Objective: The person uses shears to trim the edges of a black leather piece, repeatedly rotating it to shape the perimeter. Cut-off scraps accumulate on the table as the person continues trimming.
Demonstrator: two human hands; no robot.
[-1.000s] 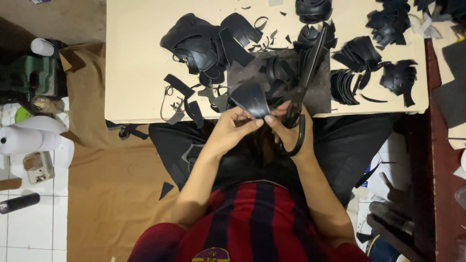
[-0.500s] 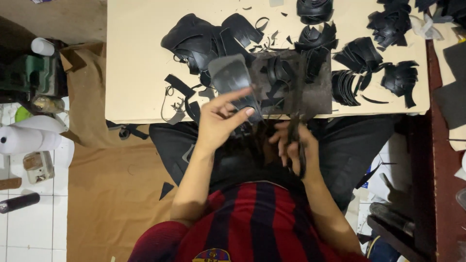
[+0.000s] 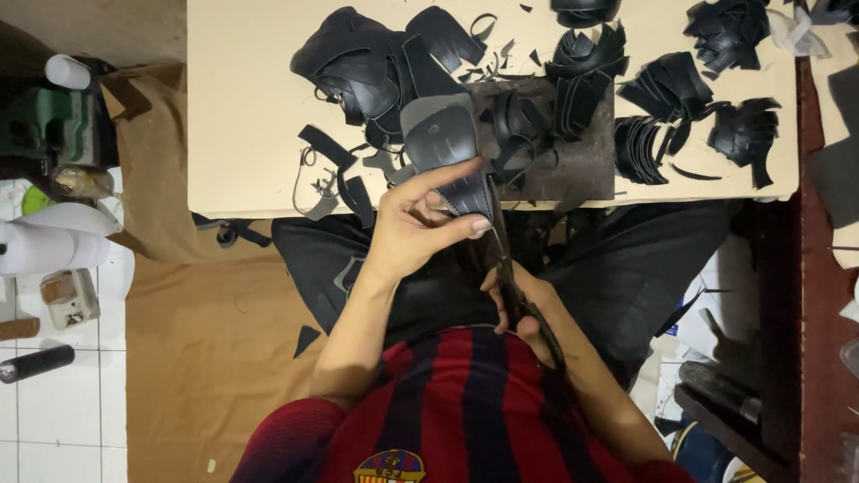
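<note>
Scissors [image 3: 501,259], dark, gripped in the right hand [image 3: 519,309], which is closed through the handles near the lap; blades run up toward the lower edge of the grey-and-black cut piece [image 3: 445,148]. Whether the blades are biting into the material or only lying against it cannot be told.

Cut piece: flat, shield-shaped, stitched with pale lines, pinched at its lower end between thumb and fingers of the left hand [image 3: 416,228], raised just above the near edge of the cream table [image 3: 242,107].

State of work, as judged: many pieces look already trimmed. Fanned stacks of black shaped parts [image 3: 667,107] lie beyond and to the right of the hands, more [image 3: 747,130] further right. A heap of larger black pieces [image 3: 358,58] sits beyond the left hand, apparently unsorted. Narrow offcut strips [image 3: 335,179] lie just left of the left hand, which suggests trimming well under way. How many pieces remain cannot be counted.

Other items: dark work mat [image 3: 573,165] beyond the right hand, under several parts. Brown paper sheet [image 3: 197,340] on the floor, left of the left arm. White roll [image 3: 45,246] and black cylinder [image 3: 36,362] far left on tiles.

Obstructions: loose scraps crowd the table edge just beside the held piece; the mat area is partly covered.
</note>
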